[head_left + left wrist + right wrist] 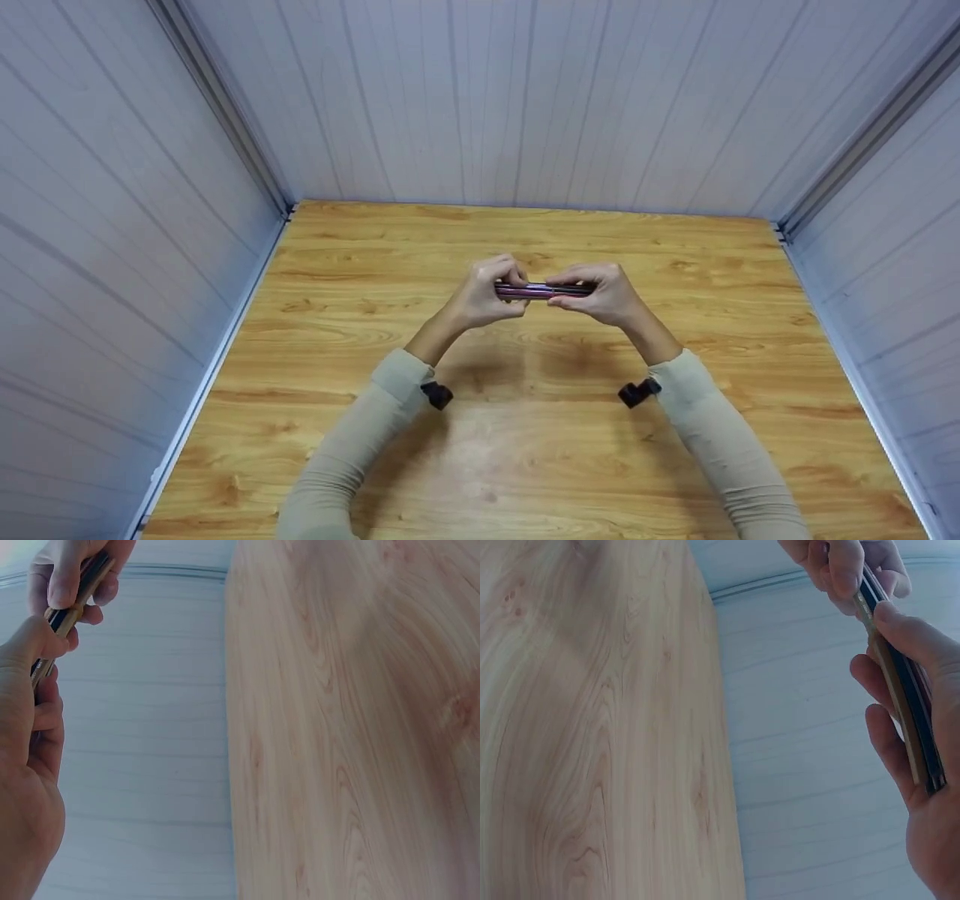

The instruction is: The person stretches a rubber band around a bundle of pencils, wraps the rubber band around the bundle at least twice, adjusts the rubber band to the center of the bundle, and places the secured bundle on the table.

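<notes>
A bundle of slim, pen-like sticks is held level above the wooden table, between both hands. Purple, dark and pinkish tones show on it in the head view. In the right wrist view, gold and dark blue-black sticks lie side by side. My left hand grips the bundle's left end with curled fingers and thumb. Around the right end, my right hand pinches with its thumb and fingers. The fingers of both hands cover much of the bundle, so its exact make-up is hidden.
The wood-grain table spreads beneath both arms. Pale panelled walls rise at the back, left and right. Small black wrist cameras sit at both sleeve cuffs.
</notes>
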Demonstrator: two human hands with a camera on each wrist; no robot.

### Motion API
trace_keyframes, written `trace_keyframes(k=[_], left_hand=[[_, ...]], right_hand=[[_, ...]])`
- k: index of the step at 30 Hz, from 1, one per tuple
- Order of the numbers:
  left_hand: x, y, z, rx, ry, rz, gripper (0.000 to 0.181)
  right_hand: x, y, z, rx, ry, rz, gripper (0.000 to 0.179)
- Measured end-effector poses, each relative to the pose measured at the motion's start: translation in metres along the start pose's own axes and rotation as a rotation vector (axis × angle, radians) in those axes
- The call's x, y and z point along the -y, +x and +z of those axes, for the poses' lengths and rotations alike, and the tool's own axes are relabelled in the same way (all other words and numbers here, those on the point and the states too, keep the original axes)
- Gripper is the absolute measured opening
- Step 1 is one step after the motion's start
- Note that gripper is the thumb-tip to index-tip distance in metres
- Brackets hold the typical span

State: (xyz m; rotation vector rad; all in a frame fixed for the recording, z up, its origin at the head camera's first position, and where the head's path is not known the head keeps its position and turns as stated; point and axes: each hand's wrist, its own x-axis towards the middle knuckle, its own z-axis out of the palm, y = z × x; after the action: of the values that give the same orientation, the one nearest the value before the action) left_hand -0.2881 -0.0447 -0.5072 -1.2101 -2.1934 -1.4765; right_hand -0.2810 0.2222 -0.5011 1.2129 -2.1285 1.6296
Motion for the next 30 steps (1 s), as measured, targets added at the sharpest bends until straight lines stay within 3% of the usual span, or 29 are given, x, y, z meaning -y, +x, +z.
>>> trace_keyframes(k=[6,13,22,30], left_hand=[[0.000,-0.003,-0.006,-0.015,0.019,-0.028,0.018],[-0.007,0.002,-0.002,-0.016,0.027,-0.035,0.017],[-0.006,0.004,0.004,-0.008,0.009,0.014,0.019],[-0.003,0.001,-0.009,0.040,0.147,0.070,0.019]], right_hand=[[0.004,0.000,-0.006,0.013,-0.053,0.048,0.026],[0.009,0.006,0.000,-0.006,-0.116,-0.012,0.023],[0.008,0.007,0.003,0.010,-0.111,-0.069,0.028],[0.005,0.004,-0.011,0.036,-0.132,-0.046,0.031]])
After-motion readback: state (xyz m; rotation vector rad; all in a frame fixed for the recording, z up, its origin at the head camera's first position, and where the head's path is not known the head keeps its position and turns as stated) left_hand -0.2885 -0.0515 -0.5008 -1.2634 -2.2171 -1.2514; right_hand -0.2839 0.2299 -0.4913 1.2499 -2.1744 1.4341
